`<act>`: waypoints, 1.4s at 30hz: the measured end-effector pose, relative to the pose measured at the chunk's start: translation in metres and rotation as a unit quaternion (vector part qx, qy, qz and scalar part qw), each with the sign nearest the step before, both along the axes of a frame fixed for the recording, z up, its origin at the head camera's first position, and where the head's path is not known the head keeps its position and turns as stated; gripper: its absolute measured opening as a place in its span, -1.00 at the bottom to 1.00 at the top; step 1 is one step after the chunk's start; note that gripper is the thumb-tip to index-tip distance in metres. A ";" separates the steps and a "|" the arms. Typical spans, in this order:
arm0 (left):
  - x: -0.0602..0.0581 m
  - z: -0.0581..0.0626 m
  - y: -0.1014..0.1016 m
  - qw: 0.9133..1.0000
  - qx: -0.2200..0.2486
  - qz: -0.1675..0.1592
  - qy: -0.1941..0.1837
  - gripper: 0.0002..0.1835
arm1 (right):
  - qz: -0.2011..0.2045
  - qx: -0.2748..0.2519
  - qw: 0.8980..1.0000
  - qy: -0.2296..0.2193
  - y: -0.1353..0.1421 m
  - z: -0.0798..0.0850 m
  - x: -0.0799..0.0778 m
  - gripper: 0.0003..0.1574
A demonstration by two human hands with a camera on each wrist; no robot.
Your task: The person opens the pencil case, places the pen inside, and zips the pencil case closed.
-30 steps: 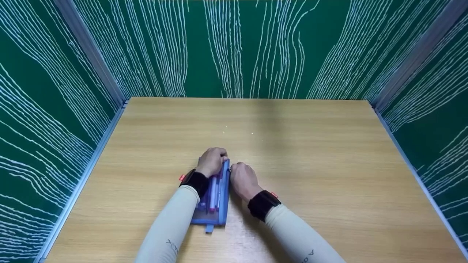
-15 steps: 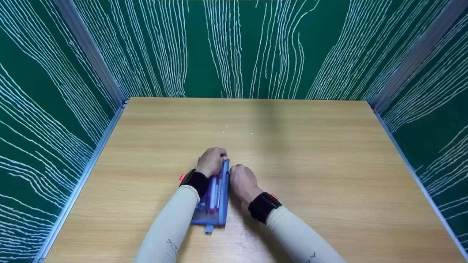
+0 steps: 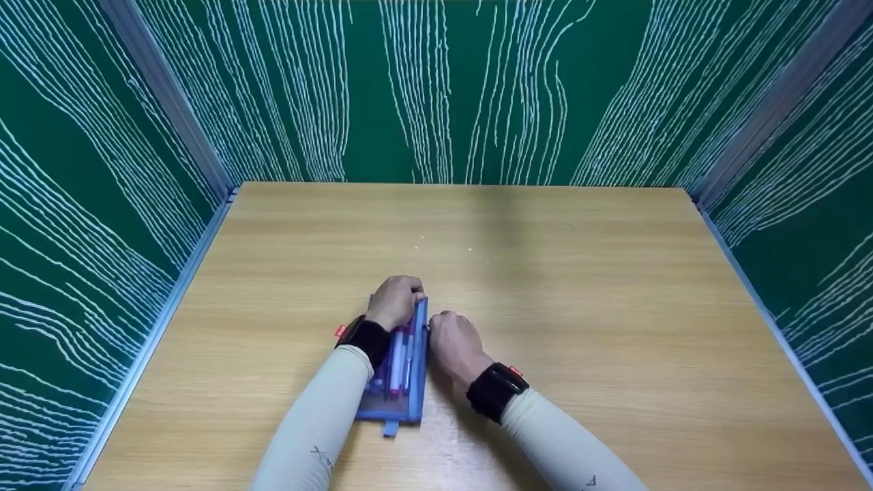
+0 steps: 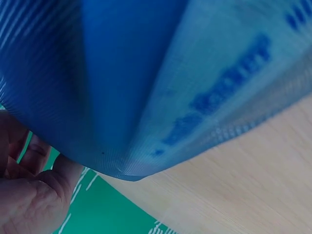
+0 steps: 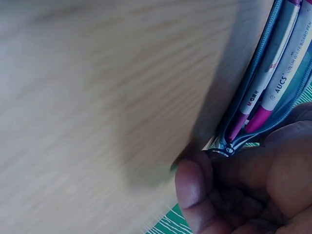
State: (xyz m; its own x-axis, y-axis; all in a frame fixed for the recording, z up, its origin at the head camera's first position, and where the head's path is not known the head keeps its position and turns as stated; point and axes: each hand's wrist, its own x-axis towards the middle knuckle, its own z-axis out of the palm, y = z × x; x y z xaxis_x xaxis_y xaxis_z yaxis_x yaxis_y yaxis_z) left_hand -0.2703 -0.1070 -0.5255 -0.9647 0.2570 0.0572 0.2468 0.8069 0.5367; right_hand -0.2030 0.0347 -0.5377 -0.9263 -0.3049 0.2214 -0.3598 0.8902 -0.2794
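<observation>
A blue mesh pencil case lies on the wooden table, its zip edge on the right. At its far end my left hand grips the top corner. In the left wrist view, blue mesh fabric fills most of the picture beside the curled fingers. My right hand pinches the zipper pull at the case's right edge. In the right wrist view the zip is parted above the slider, and whiteboard pens with pink ends show inside the opening.
The wooden table spreads around the case. A few tiny white specks lie beyond the hands. Green walls with wavy white lines stand at the back and both sides, with grey posts at the corners.
My right hand has slid slightly toward me along the zip edge, the zipper pull with it. The left hand and the pencil case stay in place.
</observation>
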 end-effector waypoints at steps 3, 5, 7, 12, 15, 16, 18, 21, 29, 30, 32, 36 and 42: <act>0.000 0.001 0.000 1.000 0.000 0.000 -0.005 -0.88 | 0.003 0.004 1.000 0.003 0.001 0.000 0.002 -0.76; 0.000 0.001 0.000 1.000 0.000 0.003 -0.010 -0.88 | 0.007 0.008 1.000 0.008 0.001 0.001 0.004 -0.78; 0.000 0.002 0.001 1.000 0.001 0.005 -0.013 -0.87 | 0.009 0.014 1.000 0.015 0.001 0.001 0.005 -0.80; -0.001 0.001 0.001 1.000 0.005 0.009 -0.013 -0.87 | 0.009 0.023 1.000 0.015 0.001 0.001 0.007 -0.80; -0.001 0.000 0.001 1.000 0.004 0.009 -0.015 -0.87 | 0.009 0.024 1.000 0.012 0.002 0.001 0.009 -0.80; -0.001 0.000 0.001 1.000 0.003 0.009 -0.016 -0.86 | 0.009 0.023 1.000 0.011 0.002 0.002 0.009 -0.80; -0.001 0.000 0.001 1.000 0.004 0.010 -0.018 -0.86 | 0.013 0.021 1.000 0.008 0.003 0.003 0.010 -0.79; -0.001 0.000 0.001 1.000 0.004 0.010 -0.018 -0.86 | 0.021 0.017 1.000 0.005 0.004 0.004 0.012 -0.79; -0.001 0.001 0.002 1.000 -0.003 0.006 -0.009 -0.87 | 0.028 0.015 0.999 -0.007 0.005 0.003 0.015 -0.78; -0.001 0.001 0.002 1.000 -0.002 0.007 -0.011 -0.87 | 0.028 0.015 0.999 -0.004 0.005 0.003 0.015 -0.78; -0.001 0.001 0.002 1.000 -0.002 0.009 -0.014 -0.87 | 0.029 0.015 0.999 0.002 0.006 0.003 0.016 -0.78; -0.001 0.003 0.002 1.000 0.002 0.005 -0.008 -0.87 | 0.030 0.002 1.000 0.003 0.006 0.003 0.018 -0.73; 0.001 0.004 0.002 1.000 0.003 0.005 -0.005 -0.86 | 0.036 0.013 0.999 0.019 0.006 0.001 0.020 -0.74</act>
